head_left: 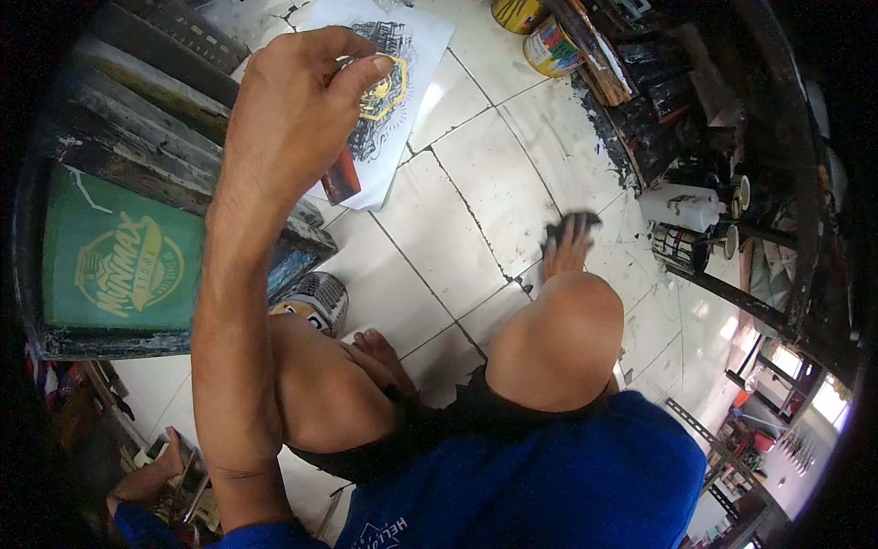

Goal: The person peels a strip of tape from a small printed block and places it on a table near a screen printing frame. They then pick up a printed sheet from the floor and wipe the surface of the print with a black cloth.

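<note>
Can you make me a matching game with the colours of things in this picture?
Things:
1. shirt
2. printing screen
3. floor tiles
4. small piece pinched in the left hand

Colours:
a. white
b. yellow
c. blue
d. green

Pairs: 1-c, 2-d, 3-a, 4-b

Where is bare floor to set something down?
Bare white tiles lie between the printed sheet and the ink-stained racks, ahead of the right knee. Crowded: paint cans up top, screen frame and tin at left.
</note>
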A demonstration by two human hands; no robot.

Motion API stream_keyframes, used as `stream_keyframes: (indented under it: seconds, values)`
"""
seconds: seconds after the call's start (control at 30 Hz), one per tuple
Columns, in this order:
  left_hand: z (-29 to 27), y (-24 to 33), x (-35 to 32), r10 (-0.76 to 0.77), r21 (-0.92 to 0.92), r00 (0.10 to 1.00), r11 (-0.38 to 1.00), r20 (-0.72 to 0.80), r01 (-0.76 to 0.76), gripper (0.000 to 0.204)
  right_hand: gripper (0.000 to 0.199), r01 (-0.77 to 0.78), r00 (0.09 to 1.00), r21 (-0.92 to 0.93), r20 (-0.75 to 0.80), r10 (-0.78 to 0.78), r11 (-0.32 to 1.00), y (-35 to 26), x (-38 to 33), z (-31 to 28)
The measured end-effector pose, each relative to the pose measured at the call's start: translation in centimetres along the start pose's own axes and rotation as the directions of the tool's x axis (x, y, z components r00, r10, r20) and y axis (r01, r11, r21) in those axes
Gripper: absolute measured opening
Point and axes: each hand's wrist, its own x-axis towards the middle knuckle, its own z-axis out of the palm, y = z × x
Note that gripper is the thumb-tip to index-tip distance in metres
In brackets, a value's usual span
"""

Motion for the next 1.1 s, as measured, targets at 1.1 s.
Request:
stream_keyframes:
  seconds: [1.1]
  values:
    - [-0.5,3.0,-0.6,-0.12,-0.02,0.991,0.992,0.05,0.121,0.03,0.065,-0.115,0.974,-0.027,-0.2,0.107,0.993,2.1,6.5,-0.7]
